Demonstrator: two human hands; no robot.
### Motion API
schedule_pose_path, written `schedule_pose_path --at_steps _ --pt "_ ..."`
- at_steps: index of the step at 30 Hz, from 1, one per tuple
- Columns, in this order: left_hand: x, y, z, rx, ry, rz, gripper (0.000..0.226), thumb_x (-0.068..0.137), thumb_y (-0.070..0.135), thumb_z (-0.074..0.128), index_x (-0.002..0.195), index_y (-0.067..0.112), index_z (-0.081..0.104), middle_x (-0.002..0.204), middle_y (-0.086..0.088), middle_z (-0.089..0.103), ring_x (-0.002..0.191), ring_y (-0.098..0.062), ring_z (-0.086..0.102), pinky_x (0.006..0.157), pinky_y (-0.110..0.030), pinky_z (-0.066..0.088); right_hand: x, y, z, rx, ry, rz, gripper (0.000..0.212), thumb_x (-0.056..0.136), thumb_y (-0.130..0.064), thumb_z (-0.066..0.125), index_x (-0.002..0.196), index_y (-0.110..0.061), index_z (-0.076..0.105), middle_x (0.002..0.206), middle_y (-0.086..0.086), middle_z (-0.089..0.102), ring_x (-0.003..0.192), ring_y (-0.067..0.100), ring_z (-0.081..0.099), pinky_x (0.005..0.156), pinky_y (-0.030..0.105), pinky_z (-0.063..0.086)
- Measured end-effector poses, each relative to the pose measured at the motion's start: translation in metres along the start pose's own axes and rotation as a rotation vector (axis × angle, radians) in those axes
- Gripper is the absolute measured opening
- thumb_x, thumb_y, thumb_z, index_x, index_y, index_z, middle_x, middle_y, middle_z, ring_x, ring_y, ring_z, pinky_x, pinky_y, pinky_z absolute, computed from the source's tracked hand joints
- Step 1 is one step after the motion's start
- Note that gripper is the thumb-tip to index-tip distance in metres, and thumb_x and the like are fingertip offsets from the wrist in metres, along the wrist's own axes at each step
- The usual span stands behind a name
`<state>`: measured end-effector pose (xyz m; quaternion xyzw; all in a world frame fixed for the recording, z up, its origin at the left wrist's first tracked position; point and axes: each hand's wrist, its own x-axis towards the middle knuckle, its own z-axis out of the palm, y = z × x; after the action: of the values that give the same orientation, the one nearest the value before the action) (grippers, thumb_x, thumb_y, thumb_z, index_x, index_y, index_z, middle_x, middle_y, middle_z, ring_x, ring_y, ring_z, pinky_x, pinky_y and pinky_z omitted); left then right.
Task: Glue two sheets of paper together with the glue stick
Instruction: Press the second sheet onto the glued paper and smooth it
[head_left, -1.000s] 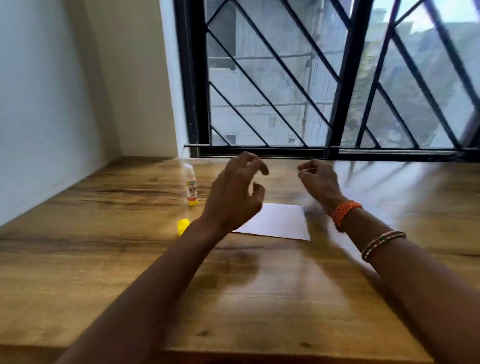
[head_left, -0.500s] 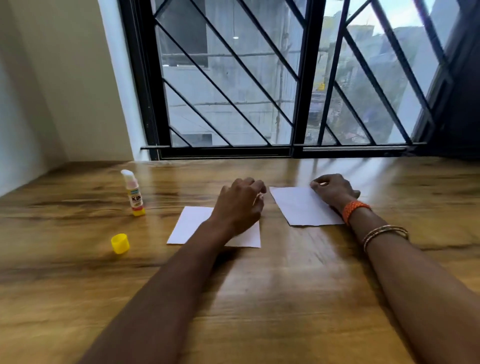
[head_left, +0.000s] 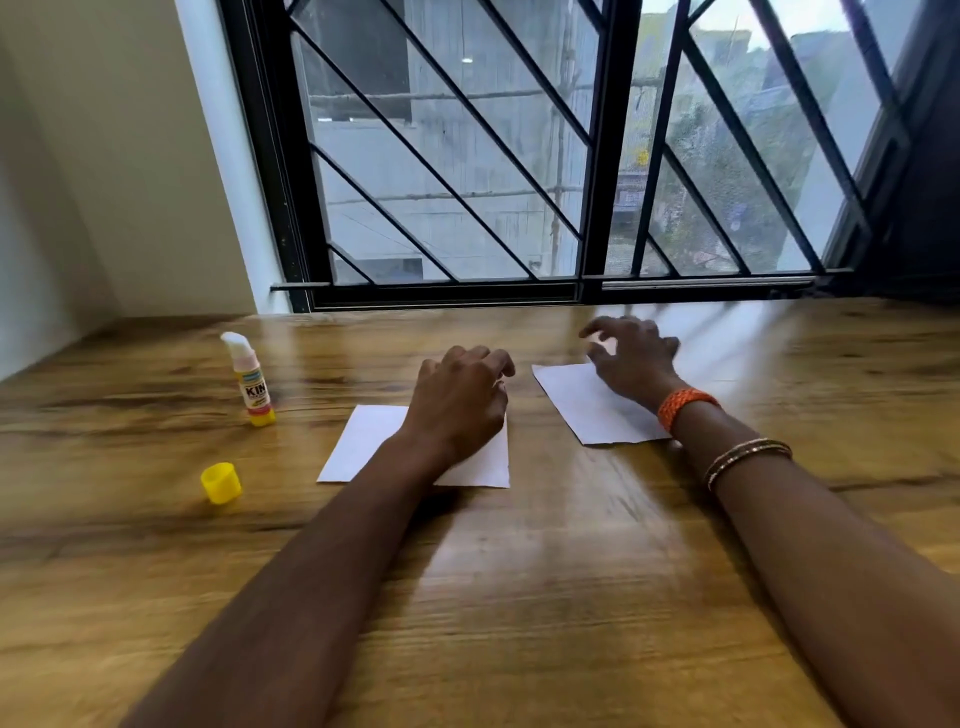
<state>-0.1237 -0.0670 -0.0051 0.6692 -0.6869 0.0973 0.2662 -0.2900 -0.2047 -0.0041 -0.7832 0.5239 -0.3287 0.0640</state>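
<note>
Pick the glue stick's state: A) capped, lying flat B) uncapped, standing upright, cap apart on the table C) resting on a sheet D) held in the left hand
B: the glue stick stands upright on the table with its white tip bare, and the yellow cap lies apart from it, nearer the camera.

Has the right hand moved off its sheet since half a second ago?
Yes. The right hand has lifted, fingers spread, toward the window frame, above the right sheet.

Two paper sheets, one glue stick, one cap
</note>
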Motion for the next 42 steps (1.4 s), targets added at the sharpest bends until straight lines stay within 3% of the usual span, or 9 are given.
schedule_pose_path --at_steps 6,11,18,23,27,31,35,38,42 --pt "0.0 -0.001 -0.001 -0.003 0.008 -0.008 0.026 0.087 0.017 0.047 0.111 0.02 0.057 0.113 -0.001 0.062 0.111 -0.024 0.05 0.092 -0.04 0.037 -0.004 -0.033 0.017 -0.059 -0.277 -0.195 0.031 0.097 -0.026 0.041 0.119 -0.037 0.06 0.13 0.009 0.052 0.125 0.03 0.034 0.101 0.045 0.027" --pt "0.001 -0.003 -0.001 -0.008 0.023 -0.008 0.026 0.087 0.016 0.047 0.11 0.02 0.058 0.114 0.0 0.062 0.112 -0.024 0.05 0.091 -0.041 0.036 -0.006 -0.035 0.018 -0.016 -0.226 -0.168 0.02 0.093 -0.026 0.049 0.103 -0.031 0.066 0.115 0.005 0.062 0.118 0.026 0.042 0.082 0.037 0.023" --pt "0.001 -0.003 0.0 -0.006 0.038 -0.002 0.025 0.087 0.016 0.047 0.109 0.019 0.059 0.111 -0.001 0.063 0.109 -0.024 0.051 0.09 -0.04 0.038 -0.004 -0.034 0.013 0.014 -0.241 -0.156 0.013 0.092 -0.017 0.053 0.092 -0.02 0.065 0.108 0.001 0.065 0.113 0.024 0.049 0.09 0.039 0.026" --pt "0.004 0.0 0.0 -0.318 -0.065 -0.141 0.028 0.088 0.041 0.052 0.105 0.02 0.059 0.103 0.002 0.067 0.101 -0.02 0.059 0.088 -0.042 0.048 -0.003 -0.046 -0.007 0.211 -0.056 -0.193 0.018 0.088 -0.003 0.05 0.083 -0.016 0.06 0.084 0.0 0.063 0.091 0.022 0.06 0.095 0.049 0.037" --pt "0.004 0.006 -0.009 -0.442 -0.181 -0.25 0.053 0.078 0.066 0.05 0.085 0.015 0.062 0.081 0.001 0.061 0.082 -0.019 0.06 0.075 -0.031 0.046 0.003 -0.058 -0.024 0.347 0.137 -0.165 0.01 0.088 -0.007 0.057 0.092 -0.01 0.065 0.09 0.005 0.066 0.086 0.018 0.06 0.08 0.035 0.049" --pt "0.002 0.002 -0.031 -0.629 -0.03 -0.285 0.019 0.083 0.031 0.065 0.08 0.012 0.062 0.073 -0.005 0.063 0.062 -0.01 0.053 0.054 -0.019 0.039 -0.003 -0.062 -0.038 0.615 0.346 0.1 0.014 0.088 -0.009 0.06 0.1 -0.003 0.065 0.094 0.009 0.066 0.085 0.016 0.059 0.068 0.021 0.046" --pt "-0.003 -0.014 -0.051 -0.993 0.039 -0.458 0.016 0.088 0.017 0.061 0.098 0.005 0.058 0.086 -0.007 0.063 0.07 -0.015 0.062 0.055 -0.024 0.054 -0.022 -0.058 -0.05 0.925 -0.046 0.337 0.039 0.086 -0.03 0.066 0.108 0.002 0.062 0.103 0.016 0.066 0.096 0.029 0.063 0.083 0.039 0.055" --pt "-0.014 -0.028 -0.057 -1.026 0.057 -0.514 0.012 0.087 0.014 0.061 0.092 0.004 0.056 0.083 -0.009 0.062 0.067 -0.016 0.062 0.046 -0.021 0.054 -0.046 -0.056 -0.054 0.843 -0.374 0.423 0.04 0.081 -0.027 0.072 0.107 0.002 0.062 0.117 0.022 0.064 0.108 0.036 0.062 0.092 0.047 0.052" --pt "-0.031 -0.042 -0.06 -0.953 0.121 -0.563 0.011 0.087 0.015 0.062 0.083 0.006 0.057 0.077 -0.01 0.06 0.061 -0.014 0.058 0.041 -0.016 0.05 -0.068 -0.067 -0.048 0.821 -0.481 0.466 0.043 0.08 -0.013 0.072 0.116 0.006 0.058 0.121 0.023 0.061 0.112 0.034 0.06 0.095 0.044 0.051"
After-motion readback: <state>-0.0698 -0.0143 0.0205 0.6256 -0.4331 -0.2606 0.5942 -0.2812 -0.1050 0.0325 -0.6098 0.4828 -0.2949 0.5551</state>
